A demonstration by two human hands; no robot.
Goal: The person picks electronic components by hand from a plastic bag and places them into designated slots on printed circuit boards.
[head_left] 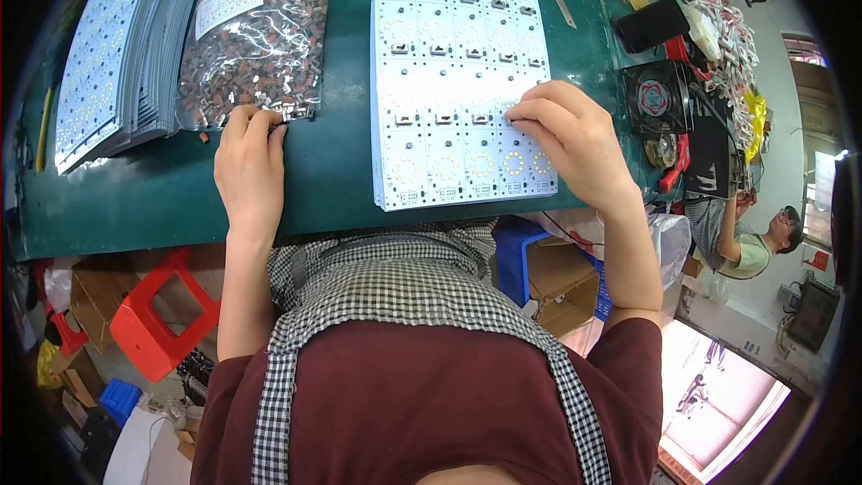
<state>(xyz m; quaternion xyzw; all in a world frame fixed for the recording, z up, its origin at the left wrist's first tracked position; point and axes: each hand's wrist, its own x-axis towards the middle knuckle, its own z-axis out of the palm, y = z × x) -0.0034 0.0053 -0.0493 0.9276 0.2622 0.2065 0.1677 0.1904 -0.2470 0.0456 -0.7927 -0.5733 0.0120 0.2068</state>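
Checked apron fabric [395, 296] was seen nearest, above it a white LED panel [458, 81] flat on the green tabletop [341, 171]. Right hand [575, 139] was pinched closed on the panel, its contents hidden; left hand [250, 162] was curled at a bag of small connectors [256, 45], its grip unclear. Thin and stiff, the panel was judged best held by its edges.

The person wears a dark maroon short-sleeved top [404, 404]; its sleeves end above the elbows and leave both forearms bare. Over it lies a black-and-white checked apron [395, 292] of small gingham squares. The apron's bib spreads wide across the chest, gathered in soft folds near its top edge, and narrows into two checked straps [274, 395] that run down over the shoulders, one on each side of the maroon cloth. The left hand [250, 166] and the right hand [570, 139] are bare, with no gloves, rings or watch to be seen, and the fingernails are short.
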